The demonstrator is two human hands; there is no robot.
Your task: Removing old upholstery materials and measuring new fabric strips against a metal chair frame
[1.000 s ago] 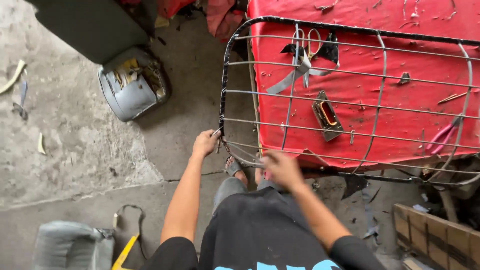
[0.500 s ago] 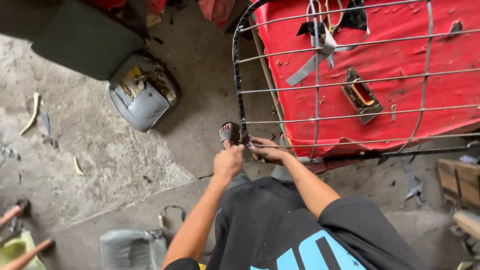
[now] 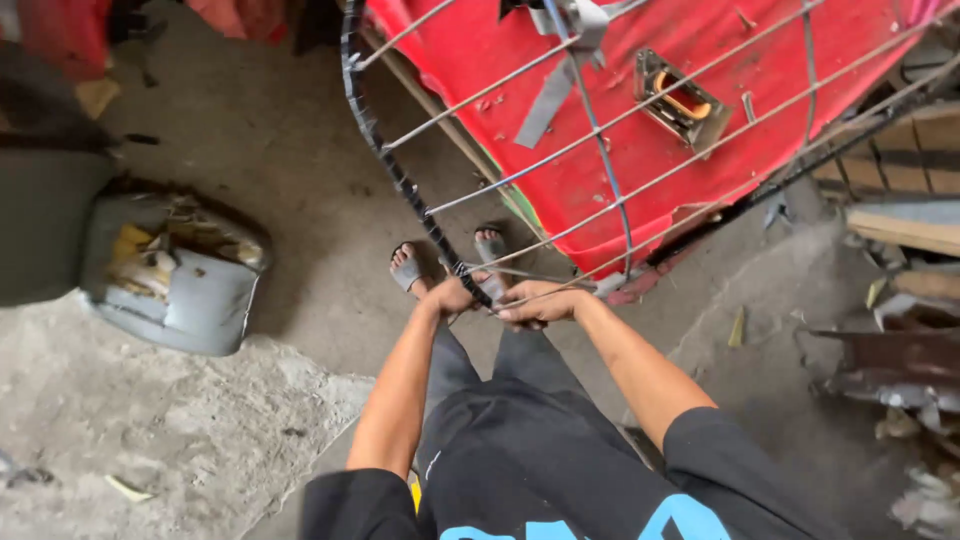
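A dented grey metal shell [image 3: 170, 290] lies on the concrete floor [image 3: 290, 170] at the left, beside a dark grey panel [image 3: 45, 225]. Wooden planks [image 3: 915, 165] are stacked at the right, with crumpled scraps [image 3: 905, 385] below them.

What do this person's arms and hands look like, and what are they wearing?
Both arms are bare from the short sleeves down, with no gloves, rings, watch or bands visible on the left hand or the right hand. The sleeves belong to a black T-shirt carrying light blue print at the bottom edge of the view.
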